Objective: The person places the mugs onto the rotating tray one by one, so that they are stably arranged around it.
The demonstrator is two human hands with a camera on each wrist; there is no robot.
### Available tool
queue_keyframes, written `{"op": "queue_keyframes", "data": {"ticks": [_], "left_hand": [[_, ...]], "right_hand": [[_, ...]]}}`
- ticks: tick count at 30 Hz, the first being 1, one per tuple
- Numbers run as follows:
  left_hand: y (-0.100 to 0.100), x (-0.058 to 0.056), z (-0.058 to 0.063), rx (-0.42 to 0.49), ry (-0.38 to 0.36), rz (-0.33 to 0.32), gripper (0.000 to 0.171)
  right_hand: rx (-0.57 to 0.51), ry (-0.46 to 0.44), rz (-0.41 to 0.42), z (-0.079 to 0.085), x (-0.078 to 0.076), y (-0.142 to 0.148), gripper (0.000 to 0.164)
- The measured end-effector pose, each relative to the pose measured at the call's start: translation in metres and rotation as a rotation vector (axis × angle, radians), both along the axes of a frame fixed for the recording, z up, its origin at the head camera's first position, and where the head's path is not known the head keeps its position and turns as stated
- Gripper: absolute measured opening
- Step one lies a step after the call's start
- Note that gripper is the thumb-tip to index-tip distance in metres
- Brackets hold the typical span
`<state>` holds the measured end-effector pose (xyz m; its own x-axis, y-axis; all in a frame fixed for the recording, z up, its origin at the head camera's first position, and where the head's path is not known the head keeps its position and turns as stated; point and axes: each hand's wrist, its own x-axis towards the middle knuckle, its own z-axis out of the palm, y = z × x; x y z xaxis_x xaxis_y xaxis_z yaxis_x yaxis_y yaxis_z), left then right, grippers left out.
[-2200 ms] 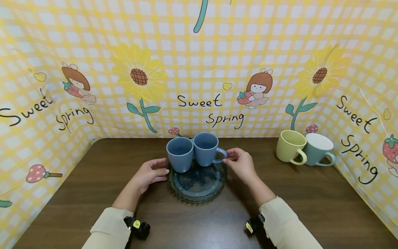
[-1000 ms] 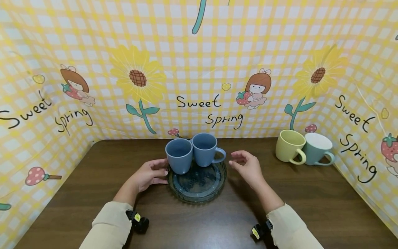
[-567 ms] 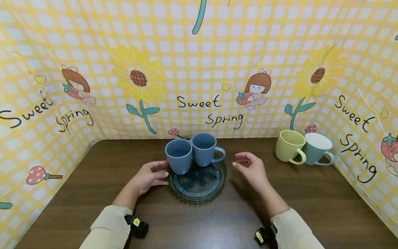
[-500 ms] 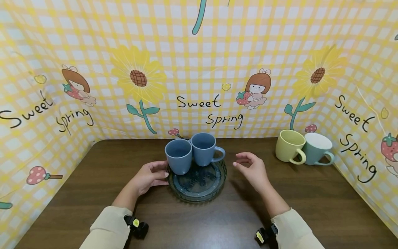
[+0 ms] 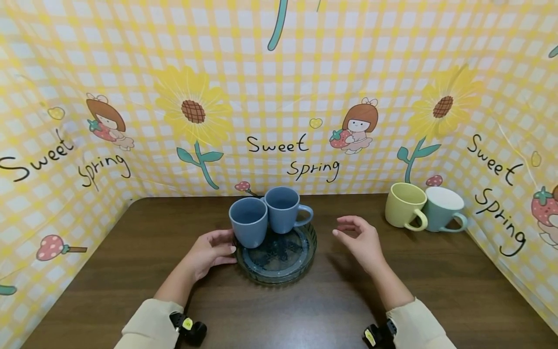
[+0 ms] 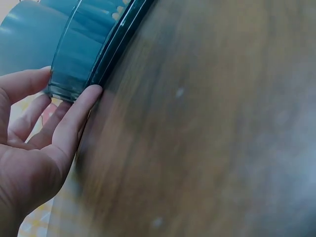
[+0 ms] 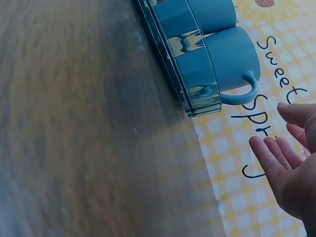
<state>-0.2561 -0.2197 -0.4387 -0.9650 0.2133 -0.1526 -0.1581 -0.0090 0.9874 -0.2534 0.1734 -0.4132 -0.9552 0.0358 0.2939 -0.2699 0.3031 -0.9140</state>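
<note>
Two blue mugs stand side by side on a round tinted glass dish (image 5: 279,278), towards its back. The left blue mug (image 5: 248,223) shows no handle; the right blue mug (image 5: 282,211) has its handle to the right. My left hand (image 5: 209,254) touches the dish's left side with fairly straight fingers; in the left wrist view the fingertips (image 6: 94,91) meet the glass wall. My right hand (image 5: 359,242) is off the table to the right of the dish, holding nothing, fingers loosely bent. In the right wrist view it is apart from the mug handle (image 7: 242,96).
A yellow mug (image 5: 405,206) and a green mug with a white inside (image 5: 442,211) stand together at the table's back right. Yellow checked cloth (image 5: 270,116) hangs behind and along both sides of the brown wooden table (image 5: 279,320).
My right hand has let go of the right blue mug's handle and drawn away to the right. My left hand has stayed against the dish. The view has shifted slightly.
</note>
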Motion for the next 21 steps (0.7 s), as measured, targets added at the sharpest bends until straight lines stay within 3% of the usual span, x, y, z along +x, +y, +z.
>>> {"op": "queue_keyframes", "data": {"ticks": [21], "left_hand": [[0.010, 0.013, -0.002, 0.037, 0.003, 0.084, 0.058]], "right_hand": [[0.003, 0.090, -0.004, 0.001, 0.009, 0.030, 0.031]]}}
